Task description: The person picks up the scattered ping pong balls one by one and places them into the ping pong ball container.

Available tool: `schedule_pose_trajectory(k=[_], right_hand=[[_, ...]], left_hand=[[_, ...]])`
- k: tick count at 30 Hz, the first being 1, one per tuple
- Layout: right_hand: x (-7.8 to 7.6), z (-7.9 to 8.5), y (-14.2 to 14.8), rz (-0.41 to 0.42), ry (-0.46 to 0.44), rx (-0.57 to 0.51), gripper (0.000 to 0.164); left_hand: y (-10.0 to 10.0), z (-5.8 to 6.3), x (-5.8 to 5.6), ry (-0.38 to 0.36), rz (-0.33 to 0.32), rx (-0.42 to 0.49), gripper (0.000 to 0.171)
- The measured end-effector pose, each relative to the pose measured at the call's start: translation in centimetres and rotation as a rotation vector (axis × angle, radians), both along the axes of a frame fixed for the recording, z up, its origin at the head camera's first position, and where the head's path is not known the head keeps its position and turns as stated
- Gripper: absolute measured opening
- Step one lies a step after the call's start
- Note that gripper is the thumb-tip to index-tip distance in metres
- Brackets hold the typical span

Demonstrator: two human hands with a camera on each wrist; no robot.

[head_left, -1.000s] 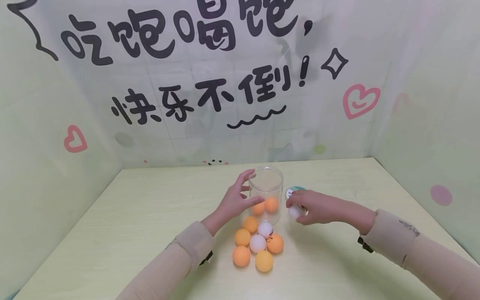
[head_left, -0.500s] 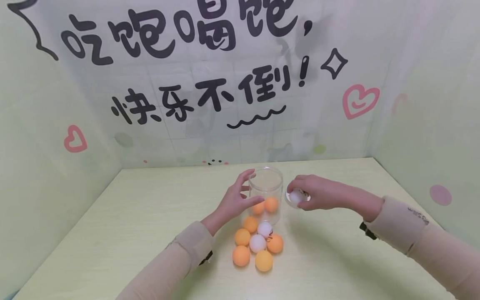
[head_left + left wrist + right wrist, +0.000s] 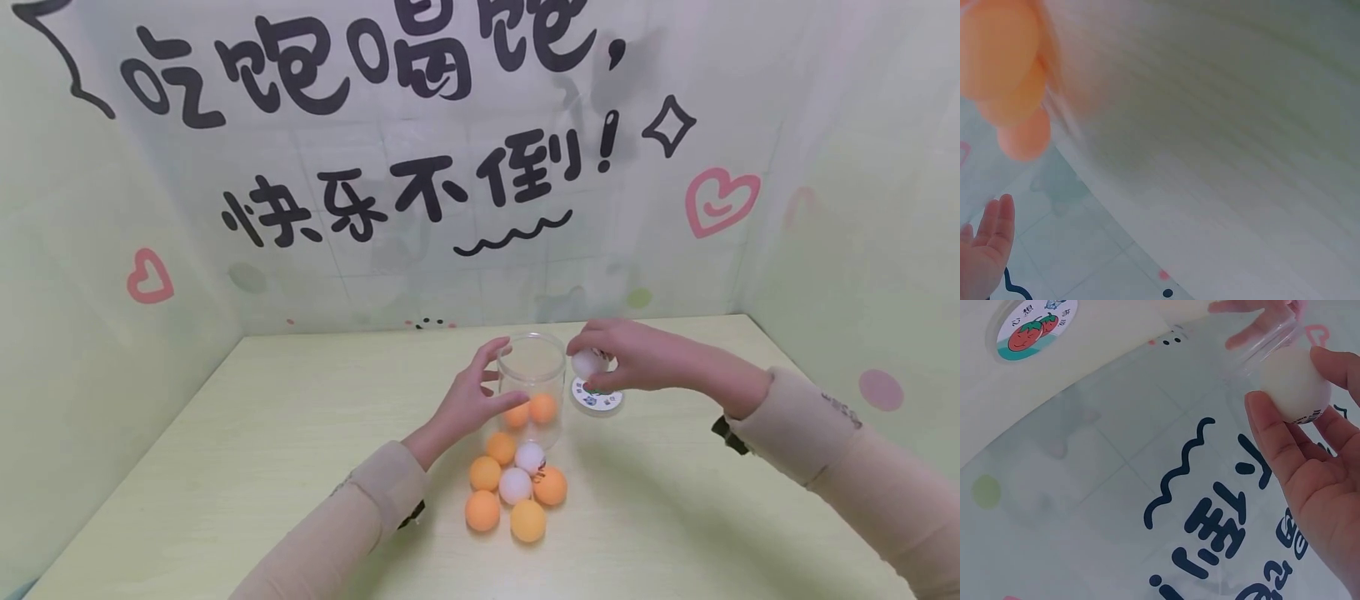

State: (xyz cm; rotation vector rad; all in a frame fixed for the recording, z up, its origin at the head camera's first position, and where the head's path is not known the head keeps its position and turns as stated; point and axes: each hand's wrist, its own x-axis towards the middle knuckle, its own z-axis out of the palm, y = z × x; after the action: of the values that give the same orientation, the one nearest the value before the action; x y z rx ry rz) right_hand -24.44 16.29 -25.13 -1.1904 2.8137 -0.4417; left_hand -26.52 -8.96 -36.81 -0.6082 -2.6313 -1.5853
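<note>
My left hand (image 3: 467, 398) holds the side of a clear round jar (image 3: 532, 358) standing upright, thumb across its front and fingers on its left side. Two orange table tennis balls (image 3: 543, 409) lie inside, low down. My right hand (image 3: 641, 354) pinches a white table tennis ball (image 3: 588, 362) just right of the jar's rim. The right wrist view shows that ball (image 3: 1294, 384) between thumb and fingers, its dark print facing down. Below the right hand lies a flat round disc (image 3: 600, 402) with a tomato picture. In the left wrist view the left hand (image 3: 985, 250) is only partly visible.
Several orange balls (image 3: 482, 510) and two white balls (image 3: 515, 487) cluster on the light wooden table (image 3: 337, 400) in front of the jar. Behind the table stands a wall (image 3: 390, 283) with black lettering; side walls flank it left and right.
My right hand has risen with the white ball, passing over the disc and up beside the jar's rim, uncovering the disc. The left hand and jar stay put.
</note>
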Motion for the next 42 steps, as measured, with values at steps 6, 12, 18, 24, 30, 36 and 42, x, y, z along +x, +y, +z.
schedule_pose_trajectory(k=[6, 12, 18, 24, 30, 36, 42], right_hand=[[-0.2, 0.6, -0.7, 0.041, 0.077, -0.018, 0.03], [-0.5, 0.6, -1.5, 0.03, 0.116, -0.063, 0.03], [-1.5, 0.5, -2.1, -0.027, 0.107, -0.108, 0.028], [-2.3, 0.2, -2.6, -0.032, 0.108, -0.083, 0.027], [-2.4, -0.1, -3.2, 0.039, 0.16, -0.025, 0.028], [-2.5, -0.6, -3.9, 0.124, 0.185, -0.002, 0.028], [-2.5, -0.9, -4.3, 0.161, 0.17, -0.019, 0.028]], left_hand=[[-0.1, -0.1, 0.1, 0.013, -0.005, 0.001, 0.08], [-0.3, -0.1, 0.2, 0.027, -0.009, 0.01, 0.08], [-0.3, -0.2, 0.2, 0.051, -0.013, 0.009, 0.08], [-0.2, 0.0, 0.2, 0.041, -0.008, 0.02, 0.079], [-0.3, -0.2, 0.1, 0.044, -0.023, 0.014, 0.08], [-0.4, -0.2, 0.1, 0.046, -0.029, 0.01, 0.08], [-0.5, -0.1, 0.1, 0.043, -0.032, 0.015, 0.079]])
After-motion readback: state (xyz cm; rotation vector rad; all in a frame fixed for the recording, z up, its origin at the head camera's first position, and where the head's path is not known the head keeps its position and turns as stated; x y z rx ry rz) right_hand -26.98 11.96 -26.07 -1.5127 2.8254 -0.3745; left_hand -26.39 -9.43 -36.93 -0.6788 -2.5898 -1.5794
